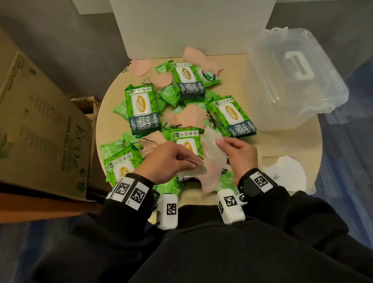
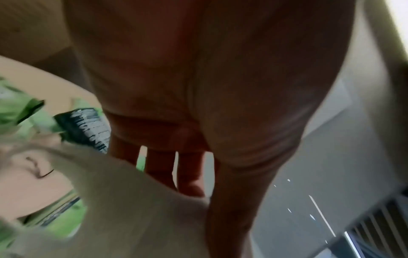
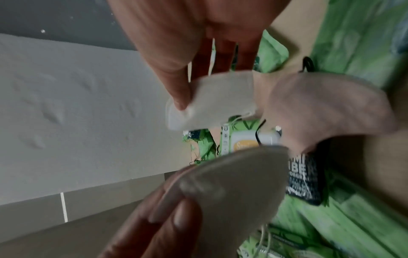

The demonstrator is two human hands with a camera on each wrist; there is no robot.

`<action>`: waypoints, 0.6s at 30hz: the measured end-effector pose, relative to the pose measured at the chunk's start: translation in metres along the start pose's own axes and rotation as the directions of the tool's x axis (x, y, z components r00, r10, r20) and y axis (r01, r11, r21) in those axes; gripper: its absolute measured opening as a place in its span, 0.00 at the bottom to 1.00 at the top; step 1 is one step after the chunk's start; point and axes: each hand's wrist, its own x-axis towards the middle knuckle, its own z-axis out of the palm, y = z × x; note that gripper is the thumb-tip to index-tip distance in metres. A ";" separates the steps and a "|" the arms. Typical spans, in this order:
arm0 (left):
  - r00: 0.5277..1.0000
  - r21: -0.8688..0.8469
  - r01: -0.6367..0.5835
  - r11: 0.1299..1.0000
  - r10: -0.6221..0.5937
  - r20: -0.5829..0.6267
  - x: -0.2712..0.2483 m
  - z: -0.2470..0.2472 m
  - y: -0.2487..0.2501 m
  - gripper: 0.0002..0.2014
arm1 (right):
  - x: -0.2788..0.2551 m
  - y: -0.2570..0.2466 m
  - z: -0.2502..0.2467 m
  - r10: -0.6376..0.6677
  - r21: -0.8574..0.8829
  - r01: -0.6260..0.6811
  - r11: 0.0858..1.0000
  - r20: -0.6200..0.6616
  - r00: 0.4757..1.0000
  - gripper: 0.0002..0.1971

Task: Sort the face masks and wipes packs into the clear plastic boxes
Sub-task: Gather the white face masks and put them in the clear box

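Several green wipes packs [image 1: 142, 109] and pink face masks [image 1: 191, 118] lie mixed on the round table [image 1: 231, 73]. My left hand [image 1: 183, 162] pinches a white mask [image 1: 195, 170] near the table's front edge. My right hand [image 1: 221, 143] pinches another white mask piece [image 1: 212, 148] between thumb and fingers, held upright. I cannot tell whether these are one mask or two. In the right wrist view the thumb presses the white mask [image 3: 209, 101], and the left fingers [image 3: 167, 218] hold the lower white piece [image 3: 232, 179]. A pink mask [image 1: 210, 181] lies under both hands.
A clear plastic box [image 1: 293, 78] with a white handle on its lid stands on the table's right side. More white masks [image 1: 284, 173] lie at the front right. A large cardboard box [image 1: 18, 112] stands left of the table, and a white board [image 1: 191, 15] rises behind it.
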 end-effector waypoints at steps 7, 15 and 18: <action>0.973 -0.163 -0.016 0.987 -0.022 -0.229 0.018 0.014 0.002 0.21 | -0.006 0.006 0.005 0.185 -0.180 -0.127 0.975 0.355 0.916 0.06; 0.918 -0.329 0.074 0.941 -0.194 -0.347 0.020 0.024 -0.015 0.25 | -0.013 0.002 0.002 0.251 -0.100 -0.230 0.968 0.426 0.869 0.07; 0.915 -0.422 0.088 0.902 -0.240 -0.324 0.018 0.024 -0.018 0.25 | -0.012 0.000 0.003 0.251 -0.053 -0.251 0.966 0.404 0.880 0.08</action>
